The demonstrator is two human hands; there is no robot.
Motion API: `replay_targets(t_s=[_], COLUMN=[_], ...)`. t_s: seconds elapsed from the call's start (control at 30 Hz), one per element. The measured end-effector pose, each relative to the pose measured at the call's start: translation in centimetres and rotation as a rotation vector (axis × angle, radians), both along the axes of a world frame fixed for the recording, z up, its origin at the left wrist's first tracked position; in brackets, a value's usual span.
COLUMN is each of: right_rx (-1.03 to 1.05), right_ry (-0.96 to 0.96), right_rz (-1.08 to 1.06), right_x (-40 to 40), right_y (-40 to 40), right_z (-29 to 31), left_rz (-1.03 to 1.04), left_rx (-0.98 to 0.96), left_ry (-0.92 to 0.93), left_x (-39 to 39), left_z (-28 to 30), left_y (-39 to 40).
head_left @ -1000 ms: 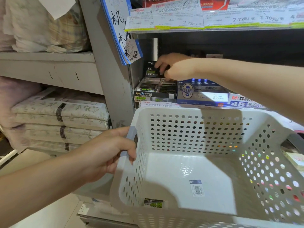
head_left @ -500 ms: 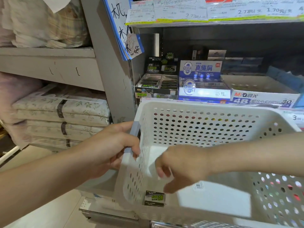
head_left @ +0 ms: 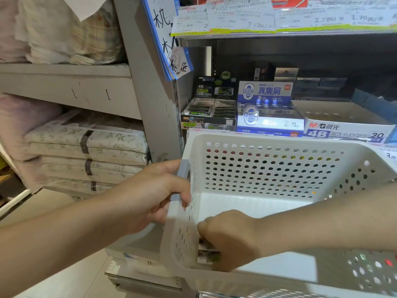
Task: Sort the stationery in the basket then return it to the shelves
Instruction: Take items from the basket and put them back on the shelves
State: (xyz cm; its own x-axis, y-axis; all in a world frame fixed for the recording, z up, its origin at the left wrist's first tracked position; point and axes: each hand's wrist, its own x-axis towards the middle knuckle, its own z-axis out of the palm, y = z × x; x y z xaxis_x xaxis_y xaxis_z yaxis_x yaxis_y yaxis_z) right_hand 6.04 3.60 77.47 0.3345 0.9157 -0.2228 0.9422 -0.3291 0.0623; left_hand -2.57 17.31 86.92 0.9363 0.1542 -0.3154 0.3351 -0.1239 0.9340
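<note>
Nearly done: left hand (head_left: 150, 196) gripping white basket (head_left: 268, 164) handle, right hand (head_left: 232, 239) curled round last black eraser pack (head_left: 207, 255) on basket floor, matching shelf box (head_left: 209, 114) awaiting.

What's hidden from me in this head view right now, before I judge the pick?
- Small dark packet in the white basket: mostly covered by the right hand; print blurred.
- Right hand's fingers: curled under, grip unseen.
- Basket's right side: cut off by frame edge.
- Shelf back: too dark.

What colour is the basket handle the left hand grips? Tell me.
Pale blue-grey handle on the white perforated plastic basket, clearest in the head view.
</note>
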Motion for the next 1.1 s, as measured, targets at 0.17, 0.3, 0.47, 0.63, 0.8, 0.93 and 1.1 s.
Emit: replay_targets(t_s=[0.17, 0.3, 0.47, 0.63, 0.8, 0.93, 1.1], right_rx=[-0.069, -0.115, -0.163, -0.238, -0.030, -0.278, -0.240], right_ry=[-0.059, -0.018, 0.036, 0.240, 0.158, -0.038, -0.043], right_rz=[0.058, 0.165, 0.385, 0.268, -0.100, -0.227, -0.190], right_x=[1.7, 2.1, 3.2, 4.2, 3.2, 1.5, 1.4], right_y=[0.6, 1.1, 0.6, 0.1, -0.2, 0.1, 1.0], right_z=[0.5, 0.6, 1.2, 1.7, 2.5, 1.6, 1.3], left_rz=[-0.002, 0.017, 0.030, 0.040, 0.040, 0.050, 0.043], left_rx=[-0.037, -0.040, -0.043, -0.050, -0.066, -0.076, -0.086], left_ry=[0.020, 0.035, 0.028, 0.024, 0.023, 0.023, 0.030], left_x=[0.0, 0.1, 0.1, -0.1, 0.0, 0.0, -0.1], left_z=[0.1, 0.0, 0.0, -0.1, 0.0, 0.1, 0.0], left_y=[-0.2, -0.2, -0.1, 0.0, -0.1, -0.2, -0.5])
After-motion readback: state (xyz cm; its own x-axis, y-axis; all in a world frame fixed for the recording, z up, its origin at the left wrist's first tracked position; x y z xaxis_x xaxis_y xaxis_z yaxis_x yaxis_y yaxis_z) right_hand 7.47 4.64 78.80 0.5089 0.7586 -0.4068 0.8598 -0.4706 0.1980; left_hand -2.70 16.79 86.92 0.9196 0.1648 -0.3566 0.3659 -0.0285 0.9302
